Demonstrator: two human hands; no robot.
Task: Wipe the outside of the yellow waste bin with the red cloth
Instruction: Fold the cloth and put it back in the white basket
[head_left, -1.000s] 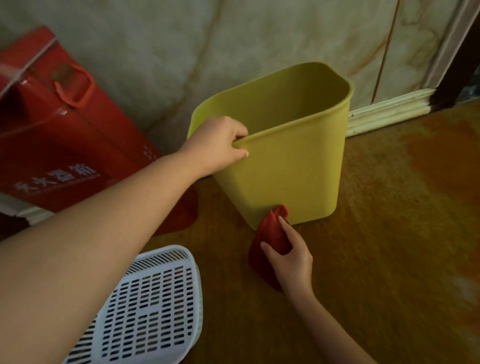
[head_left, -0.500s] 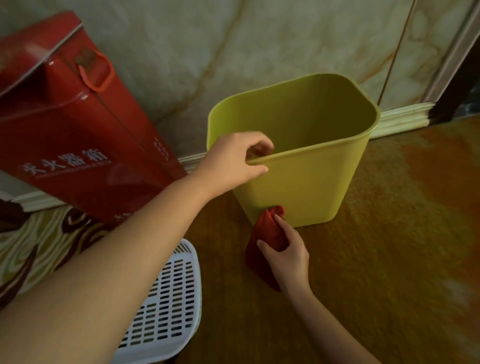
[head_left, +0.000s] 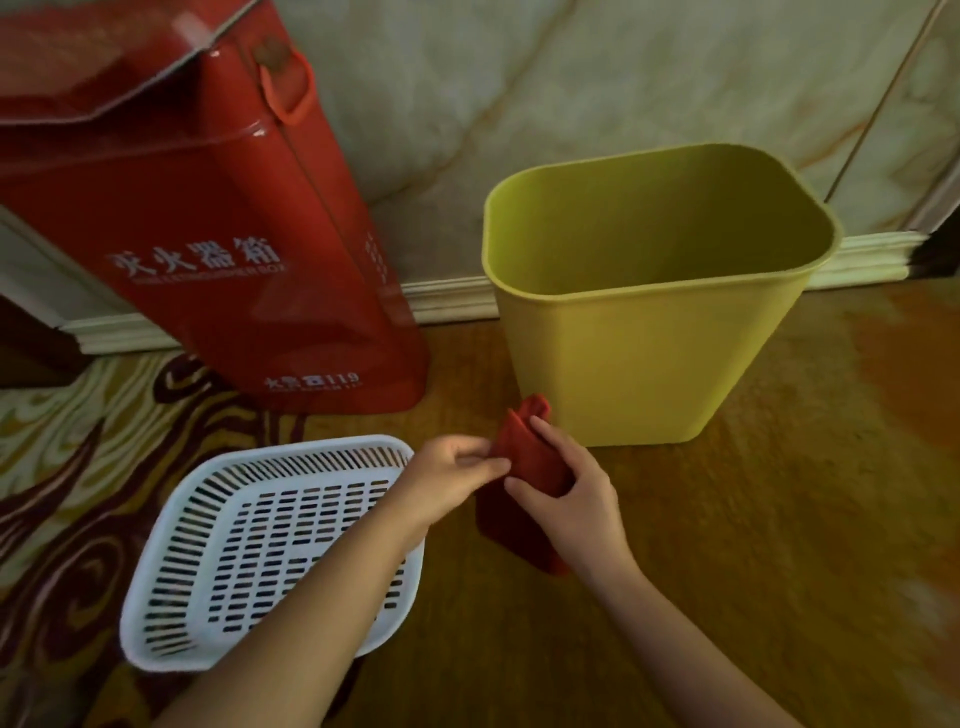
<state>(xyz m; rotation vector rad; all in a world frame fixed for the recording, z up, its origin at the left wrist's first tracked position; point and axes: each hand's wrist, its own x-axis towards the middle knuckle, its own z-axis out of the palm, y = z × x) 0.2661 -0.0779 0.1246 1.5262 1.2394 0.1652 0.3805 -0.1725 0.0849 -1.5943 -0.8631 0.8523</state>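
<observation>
The yellow waste bin (head_left: 639, 358) stands upright on the floor against the wall, empty inside as far as I can see. The red cloth (head_left: 524, 457) is bunched just in front of the bin's lower left corner, with a flap hanging down to the floor. My right hand (head_left: 571, 493) grips the cloth from the right. My left hand (head_left: 457, 470) pinches the cloth's left edge with its fingertips. Neither hand touches the bin.
A tall red fire-extinguisher box (head_left: 218, 223) stands left of the bin against the wall. A white slotted plastic basket (head_left: 187, 519) lies on the floor under my left forearm. Brown floor stretches to the right of the bin; patterned floor lies at the left.
My left hand has let go of the bin's rim and come down to pinch the cloth. The bin, tilted before, now stands flat. The view has pulled back.
</observation>
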